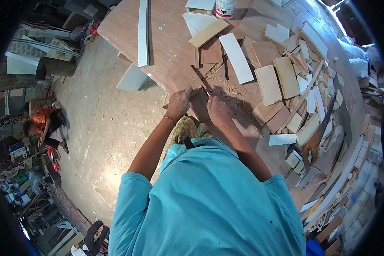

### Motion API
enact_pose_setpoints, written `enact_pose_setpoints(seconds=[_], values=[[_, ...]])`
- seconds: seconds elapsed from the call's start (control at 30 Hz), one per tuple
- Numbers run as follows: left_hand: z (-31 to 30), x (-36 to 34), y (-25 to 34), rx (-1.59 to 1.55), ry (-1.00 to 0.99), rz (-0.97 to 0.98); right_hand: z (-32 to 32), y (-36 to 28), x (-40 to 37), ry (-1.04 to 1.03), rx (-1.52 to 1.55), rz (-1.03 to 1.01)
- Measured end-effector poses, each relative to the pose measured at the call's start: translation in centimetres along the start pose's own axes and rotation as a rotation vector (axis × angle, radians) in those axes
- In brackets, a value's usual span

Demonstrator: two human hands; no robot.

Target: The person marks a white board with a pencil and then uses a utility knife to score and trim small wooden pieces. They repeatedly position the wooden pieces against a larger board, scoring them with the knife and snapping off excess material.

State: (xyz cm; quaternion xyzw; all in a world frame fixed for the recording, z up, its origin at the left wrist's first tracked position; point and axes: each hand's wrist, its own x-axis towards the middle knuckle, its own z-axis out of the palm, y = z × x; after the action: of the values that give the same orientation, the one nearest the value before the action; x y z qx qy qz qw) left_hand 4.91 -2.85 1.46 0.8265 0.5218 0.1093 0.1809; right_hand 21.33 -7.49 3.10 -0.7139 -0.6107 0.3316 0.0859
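Near the centre of the frame, a person in a teal shirt worked at the edge of a large wooden counter (166, 38). The left hand (178, 103) gripped the end of a brown board (199, 106) lying at the counter's edge. Just beside it, the right hand (219, 112) was closed round a thin tool (208, 95) with a red part, its tip on the board. Wood shavings (227, 88) lay just above. Pale offcuts (269, 83) and a handsaw (315, 138) crowded the right side. At far left, another person (42, 124) crouched on the floor.
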Motion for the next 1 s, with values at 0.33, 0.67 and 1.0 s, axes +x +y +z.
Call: enact_pose_setpoints(seconds=[0.33, 0.67, 1.0], values=[[-0.5, 0.0, 0.3, 0.0, -0.076, -0.058, 2.9, 1.2, 0.8, 0.042, -0.017, 0.023], [-0.5, -0.2, 0.8, 0.004, -0.037, -0.026, 2.8, 0.7, 0.3, 0.039, 0.045, 0.052], [-0.2, 0.1, 0.2, -0.011, -0.016, -0.076, 2.2, 0.4, 0.4, 0.015, 0.043, 0.054]])
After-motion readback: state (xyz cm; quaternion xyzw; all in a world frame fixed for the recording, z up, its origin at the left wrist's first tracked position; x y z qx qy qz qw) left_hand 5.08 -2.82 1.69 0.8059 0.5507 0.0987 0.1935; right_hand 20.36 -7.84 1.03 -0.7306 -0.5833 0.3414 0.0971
